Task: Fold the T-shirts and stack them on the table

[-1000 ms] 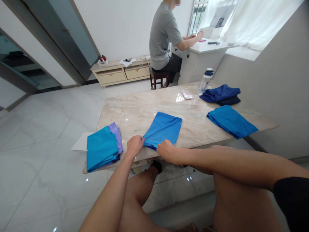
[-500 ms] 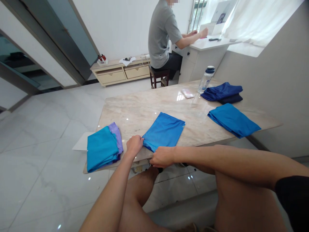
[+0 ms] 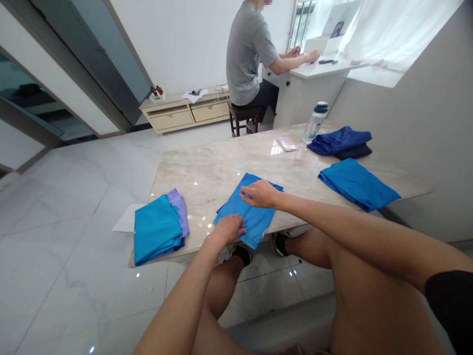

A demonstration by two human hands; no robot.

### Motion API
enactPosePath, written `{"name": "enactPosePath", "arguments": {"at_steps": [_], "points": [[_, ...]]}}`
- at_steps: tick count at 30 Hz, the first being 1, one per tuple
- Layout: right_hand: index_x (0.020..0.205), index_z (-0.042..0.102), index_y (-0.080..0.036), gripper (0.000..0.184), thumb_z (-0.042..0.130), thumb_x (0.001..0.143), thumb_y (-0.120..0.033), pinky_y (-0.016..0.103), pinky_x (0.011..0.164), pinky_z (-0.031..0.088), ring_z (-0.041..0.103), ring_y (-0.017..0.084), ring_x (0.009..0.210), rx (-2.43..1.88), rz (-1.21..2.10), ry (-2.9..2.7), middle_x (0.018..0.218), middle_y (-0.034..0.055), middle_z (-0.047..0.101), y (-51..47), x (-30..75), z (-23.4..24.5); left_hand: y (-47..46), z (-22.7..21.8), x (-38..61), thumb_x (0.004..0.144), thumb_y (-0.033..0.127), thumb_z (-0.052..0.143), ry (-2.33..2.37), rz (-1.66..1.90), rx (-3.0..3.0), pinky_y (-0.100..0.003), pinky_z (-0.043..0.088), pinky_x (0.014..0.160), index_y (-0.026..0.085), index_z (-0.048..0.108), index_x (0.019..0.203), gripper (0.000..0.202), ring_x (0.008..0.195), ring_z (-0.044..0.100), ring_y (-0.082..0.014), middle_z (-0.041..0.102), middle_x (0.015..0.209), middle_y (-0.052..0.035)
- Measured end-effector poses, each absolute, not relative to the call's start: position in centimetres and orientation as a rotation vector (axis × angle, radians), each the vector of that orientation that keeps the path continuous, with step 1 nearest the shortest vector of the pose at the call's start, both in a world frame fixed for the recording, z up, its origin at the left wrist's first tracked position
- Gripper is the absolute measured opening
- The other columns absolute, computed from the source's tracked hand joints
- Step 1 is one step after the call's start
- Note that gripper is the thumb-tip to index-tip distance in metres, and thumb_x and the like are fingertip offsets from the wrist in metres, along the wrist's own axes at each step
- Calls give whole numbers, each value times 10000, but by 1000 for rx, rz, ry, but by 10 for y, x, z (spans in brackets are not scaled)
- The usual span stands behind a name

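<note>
A folded blue piece of clothing lies in front of me, its near corner hanging past the table edge. My left hand rests on its near left part, fingers slightly bent and apart. Over its middle, my right hand has its fingers curled closed; whether they pinch fabric is hidden. To the left sits a folded teal garment on top of a purple one. Another folded blue garment lies at the right, with a dark blue bundle of clothing behind it.
The marble-patterned table carries a clear water bottle and a small blurred packet near its far edge. Beyond it, a person in a grey shirt sits on a stool at a white desk. A low wooden cabinet stands by the wall.
My right hand has moved from the near edge up over the blue garment. The left has shifted right onto it. The garment's near part now reaches farther toward me, over the table edge.
</note>
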State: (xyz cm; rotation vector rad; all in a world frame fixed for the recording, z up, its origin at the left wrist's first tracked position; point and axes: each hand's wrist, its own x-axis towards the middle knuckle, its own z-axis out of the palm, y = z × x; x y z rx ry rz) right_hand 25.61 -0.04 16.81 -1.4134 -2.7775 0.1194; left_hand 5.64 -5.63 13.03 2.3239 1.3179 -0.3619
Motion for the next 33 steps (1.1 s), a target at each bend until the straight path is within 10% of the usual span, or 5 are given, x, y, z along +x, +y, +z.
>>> {"name": "enactPosePath", "arguments": {"at_steps": [13,27,33], "points": [[1221,828,-144,457,493,1119,-437,412,1019,529,742,378,1204,-2086,209,-2407,1293,238,774,34,316,162,-60,121,66,1068,264,624,1638,-120,2217,-339,507,1033,190,669,1320,266,1282,688,-286,731,1360,-158],[1264,833,-118,452,553,1056,-406,466,1022,583,743,420,1255,-2277,366,-2442,1373,279,747,18,362,145,-30,102,43,1072,396,616,1951,12,1983,-360,517,851,233,754,1061,214,1133,749,-316,813,1158,-121],[1003,857,-101,331,648,997,-357,437,911,638,812,375,1043,-2301,732,-2180,1131,242,826,20,364,140,-22,92,45,1059,284,612,1966,212,1936,-365,530,968,169,682,1180,181,1155,748,-301,792,1212,-162]]}}
